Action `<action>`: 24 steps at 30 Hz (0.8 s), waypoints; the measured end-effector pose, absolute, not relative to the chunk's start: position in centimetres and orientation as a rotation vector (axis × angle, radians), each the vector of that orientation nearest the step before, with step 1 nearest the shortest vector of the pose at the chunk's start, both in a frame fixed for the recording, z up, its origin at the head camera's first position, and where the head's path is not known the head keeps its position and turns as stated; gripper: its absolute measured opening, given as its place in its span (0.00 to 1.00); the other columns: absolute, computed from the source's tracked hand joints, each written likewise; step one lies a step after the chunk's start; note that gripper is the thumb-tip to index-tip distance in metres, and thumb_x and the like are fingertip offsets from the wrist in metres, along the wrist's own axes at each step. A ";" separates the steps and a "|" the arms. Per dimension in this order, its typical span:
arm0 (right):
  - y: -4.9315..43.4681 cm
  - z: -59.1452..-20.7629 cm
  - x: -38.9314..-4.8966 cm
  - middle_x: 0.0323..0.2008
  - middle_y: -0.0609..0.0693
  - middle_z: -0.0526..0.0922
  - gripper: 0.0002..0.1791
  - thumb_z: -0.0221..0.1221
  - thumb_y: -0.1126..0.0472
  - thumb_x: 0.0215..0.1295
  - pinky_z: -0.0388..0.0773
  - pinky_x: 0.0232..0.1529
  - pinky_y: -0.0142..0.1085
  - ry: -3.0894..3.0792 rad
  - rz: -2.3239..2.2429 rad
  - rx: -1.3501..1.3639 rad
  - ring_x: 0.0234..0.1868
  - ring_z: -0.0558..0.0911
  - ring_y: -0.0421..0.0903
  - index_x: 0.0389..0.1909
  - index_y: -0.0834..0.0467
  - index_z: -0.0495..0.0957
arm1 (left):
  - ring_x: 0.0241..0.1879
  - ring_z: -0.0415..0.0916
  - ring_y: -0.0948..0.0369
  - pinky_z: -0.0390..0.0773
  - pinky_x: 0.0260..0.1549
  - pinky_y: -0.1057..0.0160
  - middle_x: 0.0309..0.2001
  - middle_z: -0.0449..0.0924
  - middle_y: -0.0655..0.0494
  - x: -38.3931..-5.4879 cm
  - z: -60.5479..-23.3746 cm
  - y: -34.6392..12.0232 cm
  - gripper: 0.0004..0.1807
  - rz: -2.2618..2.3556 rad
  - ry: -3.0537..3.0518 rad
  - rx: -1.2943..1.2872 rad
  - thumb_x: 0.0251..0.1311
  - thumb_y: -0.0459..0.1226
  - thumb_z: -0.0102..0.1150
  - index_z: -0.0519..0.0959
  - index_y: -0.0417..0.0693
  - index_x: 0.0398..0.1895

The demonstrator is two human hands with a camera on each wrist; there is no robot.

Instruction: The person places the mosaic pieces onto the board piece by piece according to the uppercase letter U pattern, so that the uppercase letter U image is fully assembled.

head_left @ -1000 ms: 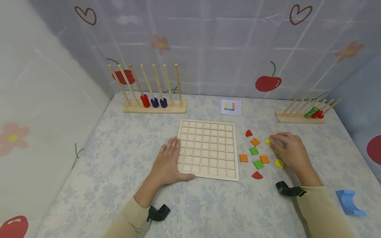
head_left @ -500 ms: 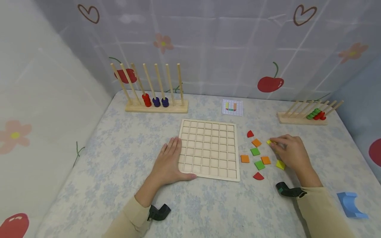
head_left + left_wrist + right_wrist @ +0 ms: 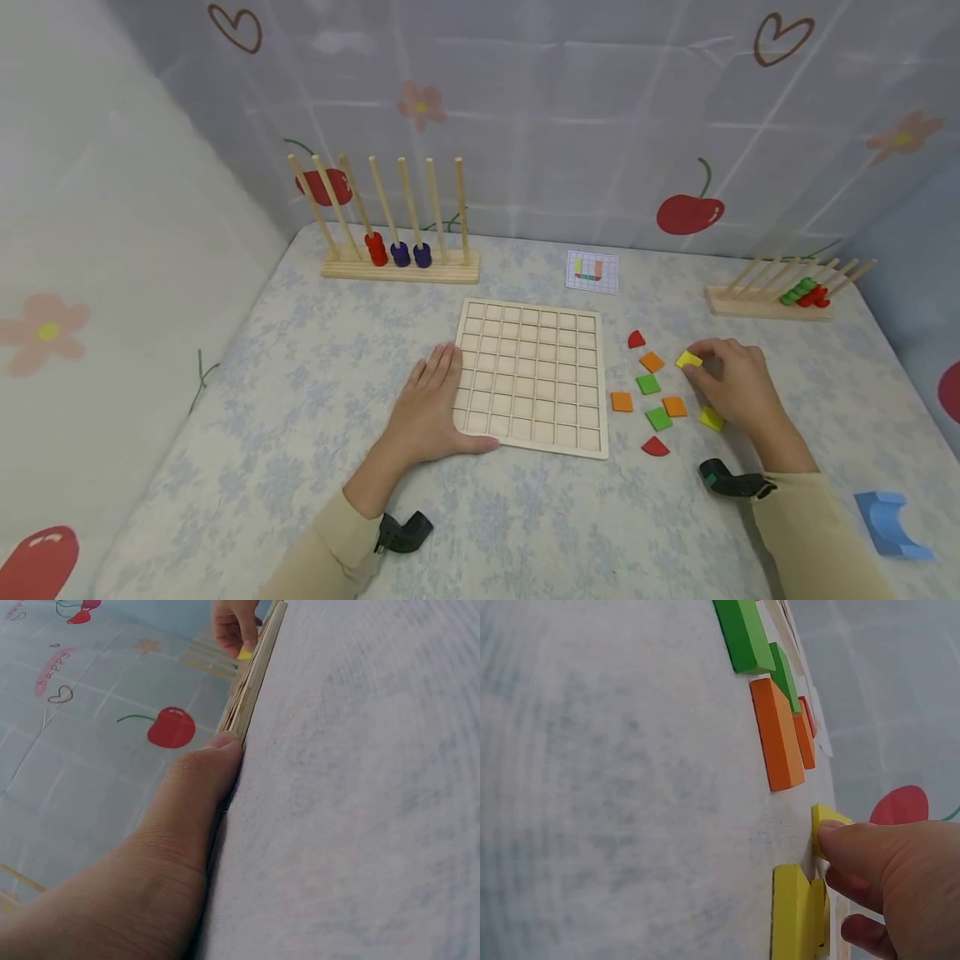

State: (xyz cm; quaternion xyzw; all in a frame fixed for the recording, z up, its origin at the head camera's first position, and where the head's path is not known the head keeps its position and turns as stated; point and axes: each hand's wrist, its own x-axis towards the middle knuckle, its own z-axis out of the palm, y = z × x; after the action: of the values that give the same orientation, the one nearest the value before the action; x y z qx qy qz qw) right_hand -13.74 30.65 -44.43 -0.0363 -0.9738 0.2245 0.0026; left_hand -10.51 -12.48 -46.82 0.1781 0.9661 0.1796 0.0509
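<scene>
Our left hand [image 3: 427,417], thumb spread, rests against the grid board [image 3: 532,375] while our right hand [image 3: 738,383] pinches a yellow tile [image 3: 687,359] right of it, seemingly the picking-up step, so next we likely need a boardward carry

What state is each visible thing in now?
Square wooden grid board, lying flat
Left hand, fingers straight against the board
Right hand, pinching a yellow square tile
Second yellow square tile, unheld
Orange square tiles, lying flat
Green square tiles, lying flat
Red quarter-circle tiles, lying flat
White gridded card, lying flat
Larger wooden peg rack, partly beaded
Smaller wooden peg rack, partly beaded
Blue curved piece, unheld
</scene>
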 end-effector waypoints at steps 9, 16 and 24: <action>30.5 -43.9 -13.4 0.47 0.61 0.78 0.16 0.61 0.58 0.69 0.68 0.39 0.43 -3.038 0.801 -0.113 0.44 0.68 0.56 0.55 0.58 0.76 | 0.81 0.28 0.55 0.36 0.78 0.50 0.81 0.31 0.49 -10.6 -47.0 -12.4 0.80 0.537 2.934 0.537 0.33 0.83 0.55 0.34 0.43 0.80; 29.0 -42.6 -13.7 0.47 0.58 0.81 0.19 0.58 0.51 0.71 0.68 0.24 0.34 -2.974 0.938 -0.064 0.36 0.68 0.50 0.57 0.56 0.78 | 0.81 0.28 0.55 0.36 0.78 0.50 0.81 0.31 0.49 -10.6 -46.8 -12.4 0.80 0.550 2.932 0.537 0.34 0.81 0.56 0.35 0.42 0.80; 25.0 -41.8 -15.2 0.45 0.55 0.83 0.18 0.59 0.48 0.70 0.66 0.24 0.33 -2.976 1.045 -0.007 0.34 0.68 0.49 0.54 0.53 0.82 | 0.81 0.31 0.54 0.38 0.78 0.49 0.81 0.34 0.47 -10.4 -46.7 -12.4 0.79 0.559 2.943 0.542 0.35 0.80 0.58 0.37 0.41 0.80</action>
State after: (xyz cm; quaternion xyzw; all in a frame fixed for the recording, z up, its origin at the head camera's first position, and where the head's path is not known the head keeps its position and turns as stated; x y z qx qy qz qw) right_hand -15.16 25.01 -41.79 -0.0023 -0.9435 0.3313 -0.0062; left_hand -10.44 -12.40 -46.71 0.1777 0.9656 0.1835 0.0484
